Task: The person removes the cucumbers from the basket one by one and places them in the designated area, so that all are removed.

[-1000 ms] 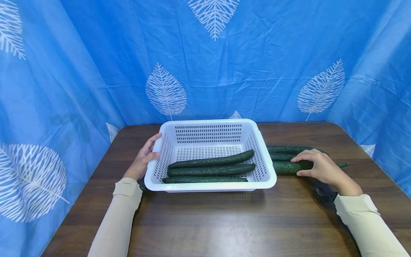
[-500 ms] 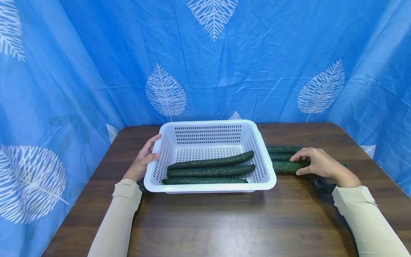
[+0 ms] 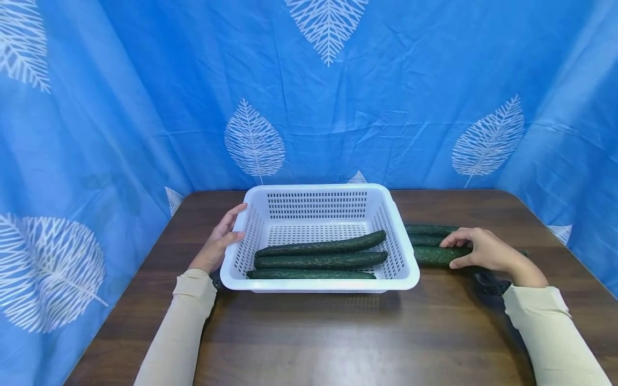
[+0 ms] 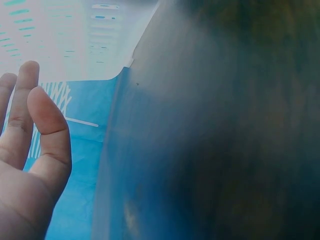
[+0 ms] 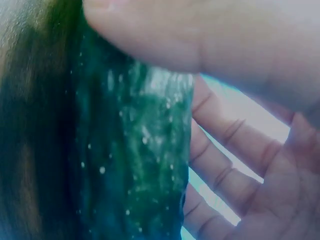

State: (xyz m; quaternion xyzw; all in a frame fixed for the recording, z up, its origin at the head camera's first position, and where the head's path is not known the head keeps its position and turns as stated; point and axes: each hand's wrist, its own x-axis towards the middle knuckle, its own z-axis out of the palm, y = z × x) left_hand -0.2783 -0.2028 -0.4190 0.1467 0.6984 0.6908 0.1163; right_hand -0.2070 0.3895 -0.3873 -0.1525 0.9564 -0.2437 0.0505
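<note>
In the head view, my left hand rests with its fingers along the left rim of a white slotted plastic basket. Its fingers are extended in the left wrist view, close to the basket wall. Three long dark green cucumbers lie side by side in the near half of the basket. To the right of it, my right hand holds a cucumber on the table, thumb on the near side and fingers over the far side. The right wrist view has this bumpy cucumber between thumb and fingers.
More cucumbers lie just behind the held one, partly covered by my right hand and the basket. The brown wooden table has a rounded far right corner. A blue leaf-patterned cloth hangs behind and along both sides.
My right hand and wrist have shifted slightly, covering more of the rear cucumbers. The head view has tilted a little. Left hand and basket stay put.
</note>
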